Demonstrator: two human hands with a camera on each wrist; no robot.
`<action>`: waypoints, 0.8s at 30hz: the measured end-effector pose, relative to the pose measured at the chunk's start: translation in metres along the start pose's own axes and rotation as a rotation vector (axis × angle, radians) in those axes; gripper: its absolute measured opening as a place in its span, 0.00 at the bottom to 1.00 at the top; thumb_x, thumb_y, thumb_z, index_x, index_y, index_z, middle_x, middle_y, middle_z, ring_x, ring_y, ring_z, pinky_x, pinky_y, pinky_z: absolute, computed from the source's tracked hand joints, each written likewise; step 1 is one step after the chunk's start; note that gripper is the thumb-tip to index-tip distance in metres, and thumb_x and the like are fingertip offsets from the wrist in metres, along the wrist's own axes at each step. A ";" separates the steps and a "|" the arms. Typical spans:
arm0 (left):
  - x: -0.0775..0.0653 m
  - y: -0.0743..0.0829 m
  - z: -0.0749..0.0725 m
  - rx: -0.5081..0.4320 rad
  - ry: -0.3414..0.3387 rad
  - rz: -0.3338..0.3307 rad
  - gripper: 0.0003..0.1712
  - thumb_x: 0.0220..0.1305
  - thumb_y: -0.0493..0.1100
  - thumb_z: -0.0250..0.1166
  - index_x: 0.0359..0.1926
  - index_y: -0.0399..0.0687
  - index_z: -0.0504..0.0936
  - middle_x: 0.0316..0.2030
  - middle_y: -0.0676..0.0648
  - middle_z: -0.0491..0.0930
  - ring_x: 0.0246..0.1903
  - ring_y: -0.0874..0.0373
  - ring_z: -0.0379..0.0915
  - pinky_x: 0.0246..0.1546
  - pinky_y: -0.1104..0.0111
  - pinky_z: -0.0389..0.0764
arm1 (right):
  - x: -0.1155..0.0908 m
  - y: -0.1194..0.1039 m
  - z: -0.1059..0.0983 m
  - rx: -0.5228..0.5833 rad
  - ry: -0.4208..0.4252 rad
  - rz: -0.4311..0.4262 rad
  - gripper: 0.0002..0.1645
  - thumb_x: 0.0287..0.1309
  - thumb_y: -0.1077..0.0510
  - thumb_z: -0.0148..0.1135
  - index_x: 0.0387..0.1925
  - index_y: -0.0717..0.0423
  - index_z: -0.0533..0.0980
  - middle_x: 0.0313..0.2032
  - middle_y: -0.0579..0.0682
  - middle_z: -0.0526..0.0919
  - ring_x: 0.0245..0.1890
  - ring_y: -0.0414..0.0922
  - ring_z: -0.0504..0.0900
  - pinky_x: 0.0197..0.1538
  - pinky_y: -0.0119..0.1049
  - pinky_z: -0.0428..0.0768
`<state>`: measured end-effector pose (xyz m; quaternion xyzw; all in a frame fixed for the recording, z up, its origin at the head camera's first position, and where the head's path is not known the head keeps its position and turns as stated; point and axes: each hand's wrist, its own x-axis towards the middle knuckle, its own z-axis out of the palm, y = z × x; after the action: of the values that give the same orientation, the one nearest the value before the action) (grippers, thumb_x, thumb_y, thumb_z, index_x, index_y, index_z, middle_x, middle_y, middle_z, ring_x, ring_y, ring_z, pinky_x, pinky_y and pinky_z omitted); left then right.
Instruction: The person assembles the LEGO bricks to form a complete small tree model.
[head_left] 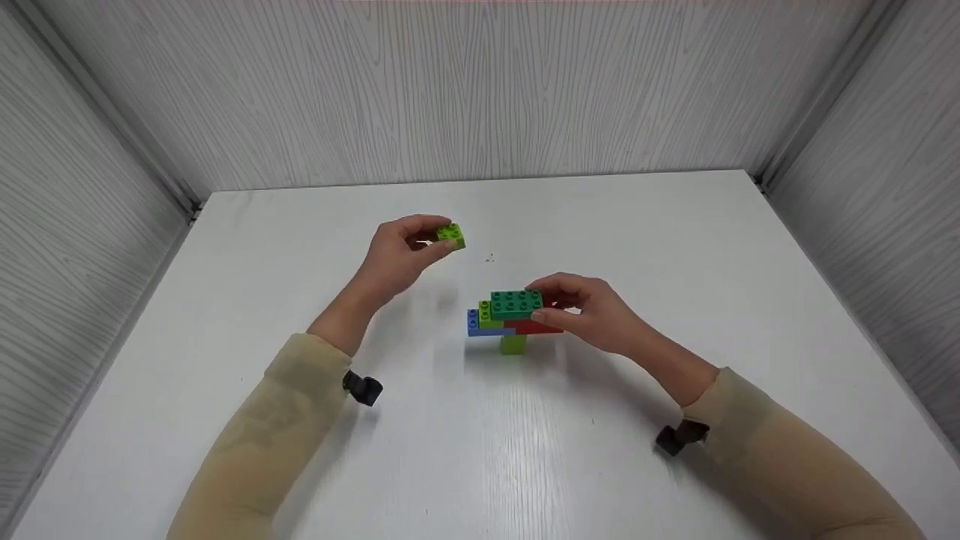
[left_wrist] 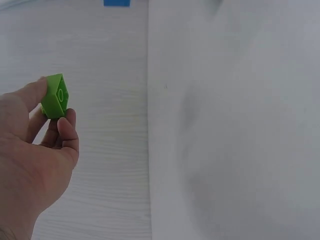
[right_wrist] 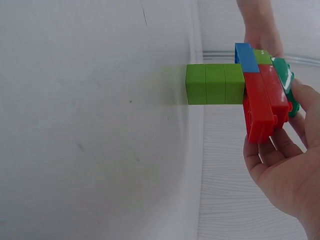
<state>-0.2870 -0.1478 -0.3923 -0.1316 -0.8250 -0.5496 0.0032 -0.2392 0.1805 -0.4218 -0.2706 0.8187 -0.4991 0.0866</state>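
My left hand (head_left: 397, 251) pinches a small lime green toy brick (head_left: 451, 235) between thumb and fingers, above the table. In the left wrist view that brick's hollow underside (left_wrist: 61, 95) faces away from the palm. Lower and to the right, my right hand (head_left: 589, 311) grips a dark green brick (head_left: 516, 302) by its right end. That brick lies on top of a built stack. Below it are a lime green brick (head_left: 486, 315), a blue brick (right_wrist: 246, 57) and red bricks (right_wrist: 260, 107). A lime green column (right_wrist: 215, 84) forms the stem. Other right fingers lie by the red bricks.
A white table (head_left: 525, 450) lies under both hands. Pale wood-grain panels stand at the back (head_left: 480, 90) and on both sides. Each wrist carries a small black camera; the left one (head_left: 363, 388) sits by the sleeve cuff.
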 end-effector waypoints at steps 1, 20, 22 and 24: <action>-0.004 0.005 0.003 -0.007 -0.007 0.021 0.22 0.72 0.46 0.72 0.64 0.49 0.85 0.55 0.50 0.83 0.54 0.55 0.78 0.59 0.65 0.81 | 0.000 0.000 0.000 -0.001 0.001 0.001 0.21 0.69 0.49 0.72 0.61 0.46 0.82 0.52 0.45 0.86 0.51 0.47 0.84 0.57 0.37 0.83; -0.043 0.034 0.054 0.025 -0.141 0.275 0.19 0.72 0.45 0.72 0.60 0.46 0.87 0.53 0.52 0.86 0.52 0.54 0.79 0.55 0.56 0.82 | 0.001 0.000 0.001 -0.005 -0.005 -0.034 0.21 0.69 0.52 0.73 0.59 0.53 0.82 0.51 0.46 0.88 0.50 0.45 0.85 0.58 0.40 0.84; -0.044 0.035 0.056 0.032 -0.149 0.281 0.19 0.72 0.45 0.72 0.60 0.46 0.87 0.53 0.52 0.86 0.52 0.53 0.79 0.55 0.57 0.81 | 0.001 0.000 0.001 -0.002 -0.007 -0.040 0.20 0.69 0.52 0.72 0.59 0.53 0.82 0.51 0.46 0.88 0.50 0.45 0.85 0.59 0.43 0.83; -0.045 0.036 0.058 0.034 -0.160 0.287 0.19 0.72 0.46 0.72 0.60 0.47 0.87 0.53 0.52 0.86 0.52 0.53 0.79 0.55 0.59 0.81 | 0.001 0.000 0.001 0.003 -0.008 -0.043 0.20 0.70 0.52 0.72 0.59 0.53 0.82 0.51 0.46 0.87 0.50 0.45 0.85 0.59 0.46 0.83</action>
<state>-0.2278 -0.0914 -0.3899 -0.2913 -0.8045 -0.5173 0.0183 -0.2396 0.1794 -0.4217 -0.2900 0.8117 -0.5008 0.0794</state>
